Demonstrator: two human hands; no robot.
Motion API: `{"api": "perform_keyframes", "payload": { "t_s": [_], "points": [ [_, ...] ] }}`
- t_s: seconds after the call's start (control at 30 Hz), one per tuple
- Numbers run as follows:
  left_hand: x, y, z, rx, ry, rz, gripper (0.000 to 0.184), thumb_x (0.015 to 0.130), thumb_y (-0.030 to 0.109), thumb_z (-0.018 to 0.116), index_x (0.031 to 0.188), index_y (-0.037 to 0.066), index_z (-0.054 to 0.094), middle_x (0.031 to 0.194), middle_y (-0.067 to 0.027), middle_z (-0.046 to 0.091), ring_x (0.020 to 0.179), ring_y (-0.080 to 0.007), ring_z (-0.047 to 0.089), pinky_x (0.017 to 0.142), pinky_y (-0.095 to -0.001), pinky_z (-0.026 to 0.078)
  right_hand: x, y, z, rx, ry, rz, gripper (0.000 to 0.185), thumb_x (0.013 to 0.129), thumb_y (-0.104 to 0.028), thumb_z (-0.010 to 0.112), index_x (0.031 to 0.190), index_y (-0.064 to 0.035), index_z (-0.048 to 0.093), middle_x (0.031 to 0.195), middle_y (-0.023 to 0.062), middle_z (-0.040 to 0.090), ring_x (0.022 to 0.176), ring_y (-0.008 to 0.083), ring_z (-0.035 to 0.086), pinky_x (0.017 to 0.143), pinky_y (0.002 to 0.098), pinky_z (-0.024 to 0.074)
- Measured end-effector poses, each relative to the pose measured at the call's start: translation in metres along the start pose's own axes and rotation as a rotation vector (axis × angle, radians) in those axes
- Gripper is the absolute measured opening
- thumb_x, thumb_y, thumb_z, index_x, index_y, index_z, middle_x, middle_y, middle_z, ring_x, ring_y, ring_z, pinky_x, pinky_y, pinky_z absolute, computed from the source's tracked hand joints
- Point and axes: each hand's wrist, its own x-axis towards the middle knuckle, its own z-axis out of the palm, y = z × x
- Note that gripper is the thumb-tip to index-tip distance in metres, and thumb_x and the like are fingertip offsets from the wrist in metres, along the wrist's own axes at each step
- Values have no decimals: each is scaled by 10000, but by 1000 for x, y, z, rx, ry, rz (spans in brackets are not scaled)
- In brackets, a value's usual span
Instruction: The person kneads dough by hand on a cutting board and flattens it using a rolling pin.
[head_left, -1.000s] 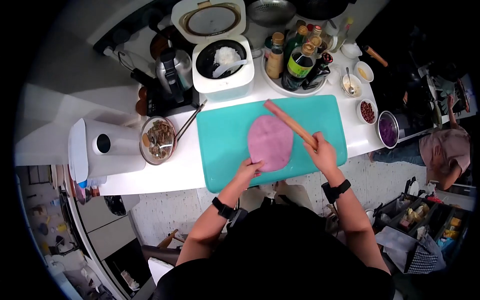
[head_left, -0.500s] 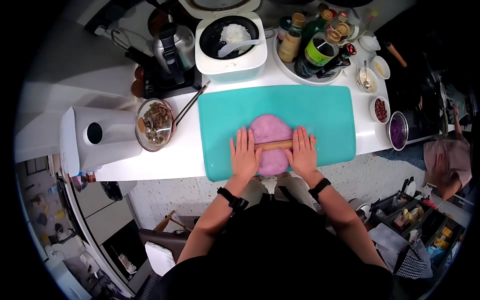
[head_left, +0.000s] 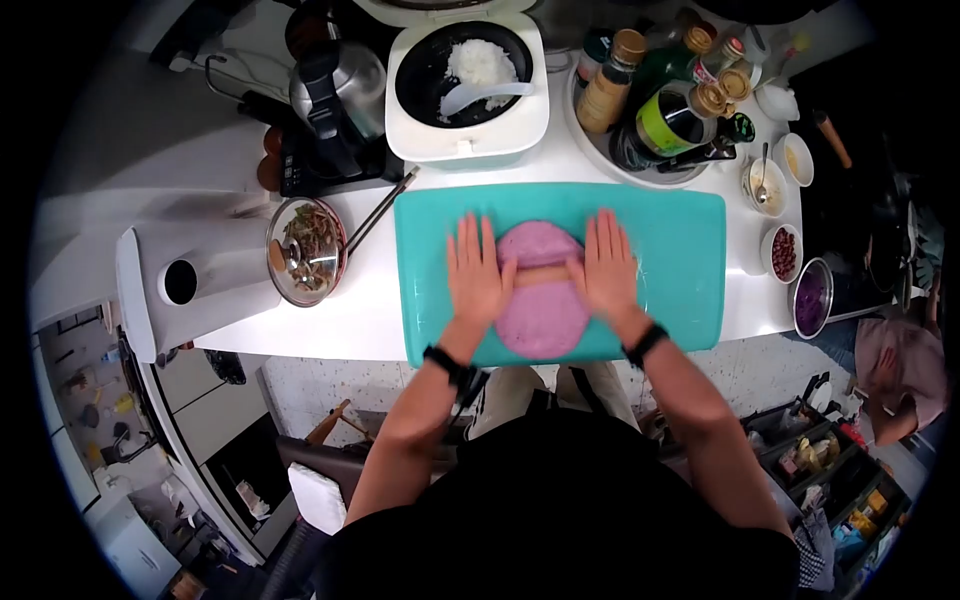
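A flat round of pink-purple dough [head_left: 541, 325] lies on a teal board [head_left: 680, 270]. Across the dough runs a wooden rolling pin [head_left: 541, 276], its middle showing between my hands. My left hand [head_left: 480, 275] is laid flat over the pin's left end, fingers stretched forward. Over the right end rests my right hand [head_left: 606, 270], also flat with its fingers extended and slightly blurred. Both palms hide the pin's ends.
Behind the board stand an open rice cooker [head_left: 467, 140] and a tray [head_left: 640, 175] of bottles. A glass bowl [head_left: 308, 250] and chopsticks [head_left: 380, 212] are left; small bowls [head_left: 781, 252] are right. Another person [head_left: 900, 370] is at far right.
One second ago my right hand held the rolling pin raised and my left held the dough's edge. Both hands came onto the pin, and since then they and the pin have moved forward over the dough.
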Motion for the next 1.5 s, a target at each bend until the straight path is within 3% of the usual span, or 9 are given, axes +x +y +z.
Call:
{"api": "perform_keyframes", "payload": {
  "t_s": [0.2,0.4,0.5,0.7,1.03,1.3,1.4,1.47,1.5],
  "points": [
    [-73,13,-9,-132,-143,4,739,1010,375,533,1549,-82,313,1603,-305,312,1512,-455,267,1229,-575,205,-93,-10,-13,194,-137,-62,796,932,-353,594,1504,132,329,1588,320,322,1496,468,293,1225,576,225],
    [70,-14,14,2,-1,3,682,1015,360,526,1535,-49,360,1604,-243,350,1512,-402,293,1233,-567,203,66,21,6,12,30,-12,663,1020,-357,481,1502,87,376,1589,261,360,1496,383,320,1253,487,204],
    [58,-9,9,21,-9,14,693,1007,367,537,1535,-46,362,1605,-242,350,1510,-398,298,1233,-565,207,59,22,5,44,44,-42,666,1017,-353,484,1499,92,374,1588,267,358,1498,385,313,1255,491,199],
    [-69,14,-7,-115,-100,52,757,995,374,551,1548,-84,310,1612,-282,316,1502,-418,310,1227,-558,229,-103,-20,-26,205,-192,-6,767,939,-294,628,1512,122,332,1586,323,324,1492,456,306,1231,560,235],
    [68,4,6,-26,-58,-8,690,1011,348,545,1545,-43,349,1617,-237,333,1506,-414,291,1230,-536,231,56,24,5,64,14,77,670,1001,-339,525,1499,81,370,1574,272,366,1484,415,327,1230,531,236],
    [-97,45,-25,-60,-116,122,776,946,396,630,1527,-50,375,1590,-290,345,1483,-456,316,1193,-550,283,-124,-17,-30,100,-68,-24,698,938,-297,602,1490,76,392,1544,274,399,1466,430,342,1232,554,219],
    [-49,38,-24,-113,-87,55,805,925,427,661,1521,-41,389,1569,-300,376,1440,-451,389,1153,-520,356,-107,-10,-39,41,-28,-15,604,883,-201,621,1412,48,470,1429,241,502,1353,391,467,1195,569,262],
    [0,29,-16,-234,-171,-58,801,898,439,694,1489,-37,436,1526,-292,432,1400,-439,434,1127,-507,386,-80,-1,-29,-68,-37,9,432,837,-114,620,1250,-9,550,1269,174,567,1187,336,556,1135,572,311],
    [21,25,-12,-356,-267,-186,798,872,451,728,1458,-32,484,1482,-285,487,1361,-427,478,1101,-493,417,-75,-3,-37,-111,-19,8,279,804,-49,621,1080,-46,581,1142,119,575,1098,293,579,1031,519,410]
  ]
}}
